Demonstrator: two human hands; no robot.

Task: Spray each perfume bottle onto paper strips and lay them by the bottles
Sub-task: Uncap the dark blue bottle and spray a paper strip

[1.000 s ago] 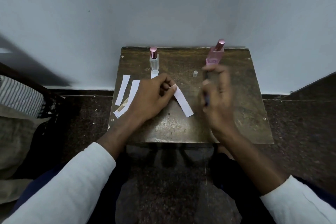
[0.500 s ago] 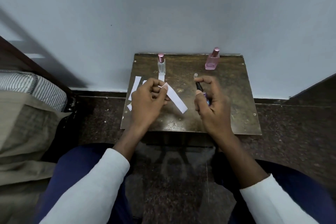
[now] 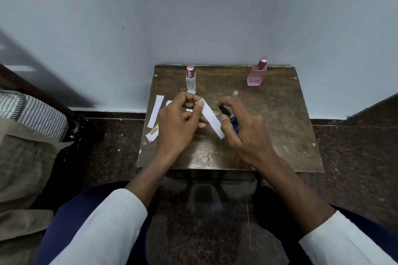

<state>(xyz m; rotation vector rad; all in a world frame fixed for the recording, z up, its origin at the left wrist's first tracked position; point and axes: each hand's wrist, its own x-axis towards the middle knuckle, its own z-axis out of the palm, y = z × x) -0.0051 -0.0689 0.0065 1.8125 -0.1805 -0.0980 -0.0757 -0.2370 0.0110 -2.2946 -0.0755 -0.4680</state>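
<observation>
Closer now, the right hand [image 3: 247,131] grips a dark bottle [image 3: 231,119] just beside the strip [image 3: 212,118], whose upper end the left hand [image 3: 178,125] pinches.

We see the left hand [image 3: 178,127] pinching a paper strip [image 3: 212,119] beside the right hand [image 3: 245,133], which grips a dark blue spray bottle [image 3: 233,121].

A small brown table [image 3: 269,135] stands against the wall. On it, beyond the fingers [image 3: 195,103], stand a clear bottle [image 3: 190,82] and a pink bottle [image 3: 256,73]. A tiny clear cap [image 3: 235,93] sits just past the fingers. White paper strips [image 3: 155,112] lie beside the fingers.
</observation>
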